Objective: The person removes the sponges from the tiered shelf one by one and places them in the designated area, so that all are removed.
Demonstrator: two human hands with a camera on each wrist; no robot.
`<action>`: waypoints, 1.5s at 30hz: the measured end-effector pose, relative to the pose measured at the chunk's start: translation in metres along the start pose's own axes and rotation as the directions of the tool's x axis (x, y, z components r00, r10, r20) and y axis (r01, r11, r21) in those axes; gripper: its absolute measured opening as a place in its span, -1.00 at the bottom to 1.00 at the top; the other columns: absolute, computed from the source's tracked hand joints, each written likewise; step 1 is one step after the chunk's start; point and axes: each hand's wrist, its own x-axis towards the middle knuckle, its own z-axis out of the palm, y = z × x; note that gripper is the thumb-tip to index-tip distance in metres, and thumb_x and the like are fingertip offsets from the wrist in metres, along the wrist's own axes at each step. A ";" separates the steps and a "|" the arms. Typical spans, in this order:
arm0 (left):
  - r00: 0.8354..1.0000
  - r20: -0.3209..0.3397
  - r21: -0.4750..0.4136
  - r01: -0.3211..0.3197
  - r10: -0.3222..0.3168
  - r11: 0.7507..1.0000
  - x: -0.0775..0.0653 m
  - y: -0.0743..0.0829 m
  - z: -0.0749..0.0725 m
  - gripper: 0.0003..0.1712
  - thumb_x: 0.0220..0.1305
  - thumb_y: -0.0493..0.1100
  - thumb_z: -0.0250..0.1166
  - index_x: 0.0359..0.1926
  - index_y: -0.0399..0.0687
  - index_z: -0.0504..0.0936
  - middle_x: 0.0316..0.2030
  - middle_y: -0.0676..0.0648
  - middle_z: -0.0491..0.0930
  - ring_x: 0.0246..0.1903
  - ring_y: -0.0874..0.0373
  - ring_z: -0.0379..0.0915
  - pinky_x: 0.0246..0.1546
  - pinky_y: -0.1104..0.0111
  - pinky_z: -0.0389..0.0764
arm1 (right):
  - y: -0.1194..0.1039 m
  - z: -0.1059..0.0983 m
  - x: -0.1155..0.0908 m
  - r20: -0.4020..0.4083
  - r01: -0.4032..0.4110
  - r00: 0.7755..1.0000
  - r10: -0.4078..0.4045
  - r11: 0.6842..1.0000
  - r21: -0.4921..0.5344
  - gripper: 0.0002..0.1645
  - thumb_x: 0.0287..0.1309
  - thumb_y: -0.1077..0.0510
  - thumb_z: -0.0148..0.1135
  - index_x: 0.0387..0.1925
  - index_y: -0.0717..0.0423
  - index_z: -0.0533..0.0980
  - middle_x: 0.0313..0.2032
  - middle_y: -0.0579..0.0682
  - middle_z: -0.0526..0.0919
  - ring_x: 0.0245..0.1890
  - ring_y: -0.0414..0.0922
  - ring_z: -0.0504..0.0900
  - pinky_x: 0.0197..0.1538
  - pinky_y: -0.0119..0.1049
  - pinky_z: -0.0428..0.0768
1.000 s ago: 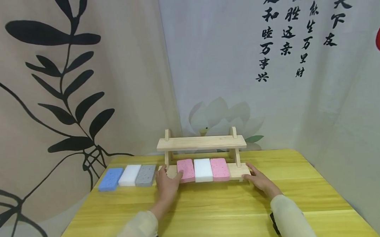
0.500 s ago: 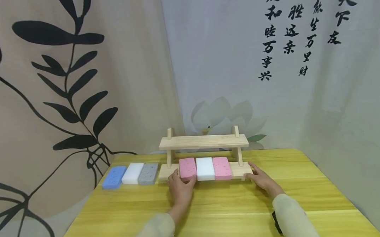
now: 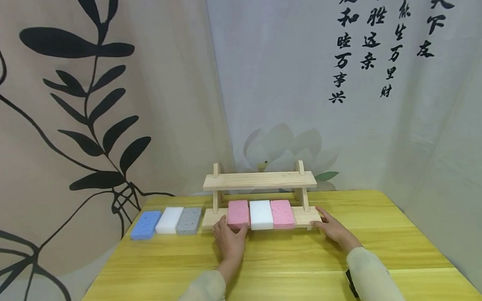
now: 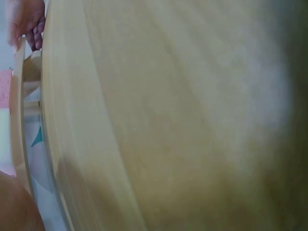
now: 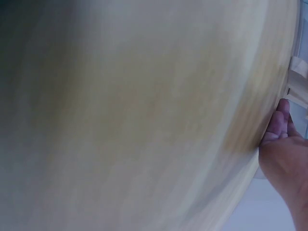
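In the head view, a two-tier wooden rack (image 3: 259,181) carries a pink sponge (image 3: 238,213), a white sponge (image 3: 261,214) and a second pink sponge (image 3: 282,214) side by side on its lower shelf. My left hand (image 3: 230,243) grips the left pink sponge by its near end, fingers at its left side and thumb at its front right corner. At the other end of the lower shelf, my right hand (image 3: 335,231) holds the board's edge between thumb and fingers. The left wrist view shows the right hand (image 4: 26,21) on that end too.
A blue sponge (image 3: 146,225), a white sponge (image 3: 169,220) and a grey sponge (image 3: 189,220) lie in a row on the wooden table (image 3: 278,270), left of the rack. Behind the table hangs a printed cloth (image 3: 173,90) with leaves and characters.
My left hand has gone from the left end of the lower shelf to the left pink sponge and taken hold of it. The right hand has stayed on the rack. The head view has shifted slightly.
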 end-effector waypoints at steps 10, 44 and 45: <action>1.000 0.009 0.054 -0.014 0.014 0.998 0.000 0.004 0.003 -0.01 -0.11 0.05 0.60 0.26 -0.35 0.36 0.05 -0.32 0.37 0.06 -0.21 0.30 0.07 -0.02 0.39 | 0.001 0.001 -0.001 0.003 -0.008 1.000 0.008 1.000 0.026 -0.01 0.38 -0.08 0.15 0.56 0.12 -0.16 0.41 0.54 -0.01 0.40 0.41 0.07 0.35 0.31 0.12; 0.998 0.035 -0.007 -0.052 0.052 0.999 0.016 -0.009 -0.039 -0.18 -0.11 -0.07 0.59 0.12 -0.37 0.43 -0.01 -0.28 0.40 -0.01 -0.16 0.35 0.05 0.02 0.41 | 0.009 -0.001 0.004 -0.001 0.001 1.000 -0.001 1.000 -0.002 0.01 0.37 -0.17 0.13 0.57 0.05 -0.16 0.43 0.51 -0.02 0.42 0.39 0.02 0.36 0.30 0.12; 0.998 0.040 -0.006 -0.051 0.051 0.999 0.016 -0.010 -0.042 -0.18 -0.09 -0.08 0.58 0.13 -0.37 0.42 0.00 -0.28 0.40 0.00 -0.16 0.34 0.06 0.02 0.41 | 0.009 -0.001 0.005 0.001 0.003 1.000 -0.003 1.000 -0.006 0.01 0.37 -0.18 0.12 0.57 0.06 -0.17 0.43 0.51 -0.03 0.42 0.40 0.02 0.36 0.31 0.12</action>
